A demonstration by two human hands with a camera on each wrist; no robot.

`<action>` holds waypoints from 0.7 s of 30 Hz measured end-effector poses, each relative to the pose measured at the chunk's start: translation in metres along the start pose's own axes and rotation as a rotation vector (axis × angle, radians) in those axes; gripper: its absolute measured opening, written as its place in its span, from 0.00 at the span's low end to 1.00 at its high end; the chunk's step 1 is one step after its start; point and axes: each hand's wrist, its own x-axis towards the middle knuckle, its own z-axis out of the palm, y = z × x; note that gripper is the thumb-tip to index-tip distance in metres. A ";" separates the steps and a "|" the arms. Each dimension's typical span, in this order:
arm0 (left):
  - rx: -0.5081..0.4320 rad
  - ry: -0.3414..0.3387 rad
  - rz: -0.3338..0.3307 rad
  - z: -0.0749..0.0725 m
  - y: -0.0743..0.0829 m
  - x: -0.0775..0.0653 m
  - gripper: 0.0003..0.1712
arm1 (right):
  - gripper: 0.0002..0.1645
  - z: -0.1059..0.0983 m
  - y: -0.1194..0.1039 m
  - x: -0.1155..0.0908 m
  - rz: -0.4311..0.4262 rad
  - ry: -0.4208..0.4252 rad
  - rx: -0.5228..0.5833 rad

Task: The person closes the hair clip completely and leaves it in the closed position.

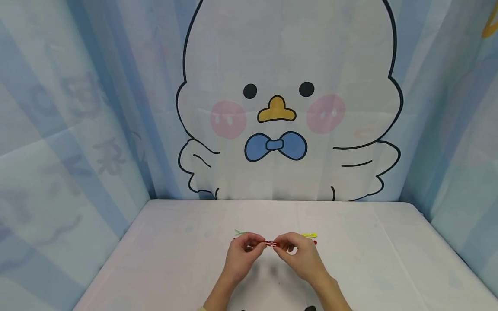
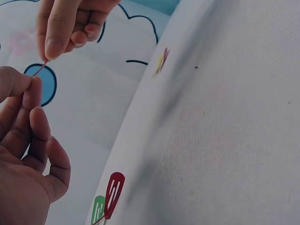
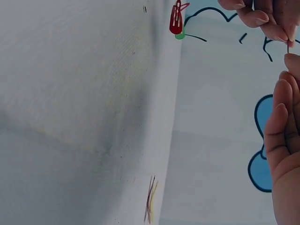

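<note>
Between the two hands, a red snap hair clip (image 1: 271,243) is held just above the table. Thumb and forefinger of the left hand (image 1: 240,258) pinch one end of it; the right hand (image 1: 305,258) pinches the other. Both wrist views show the clip edge-on, as a thin red line. Beyond the left hand lie a dark red hair clip (image 2: 114,193) and a green hair clip (image 2: 98,207), partly overlapping. Past the right hand lies a yellow hair clip (image 1: 310,235), with the end of a red clip (image 1: 315,242) showing beside the fingers.
A pale cloth covers the table (image 1: 186,259). Behind it hangs a curtain (image 1: 280,52) with a printed cartoon bird, and blue and white curtains (image 1: 54,142) stand along both sides.
</note>
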 end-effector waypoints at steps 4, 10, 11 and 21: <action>0.040 -0.026 0.032 -0.002 0.000 -0.001 0.06 | 0.18 0.000 0.001 -0.001 -0.009 -0.004 0.009; 0.118 -0.055 0.081 -0.005 0.001 -0.002 0.07 | 0.18 -0.001 0.001 -0.002 -0.011 0.002 0.000; 0.124 -0.060 0.084 -0.005 0.001 -0.002 0.07 | 0.18 -0.002 0.001 -0.002 -0.011 0.004 -0.006; 0.173 -0.060 0.117 -0.019 -0.004 0.003 0.10 | 0.19 -0.004 0.004 -0.001 -0.011 0.021 -0.056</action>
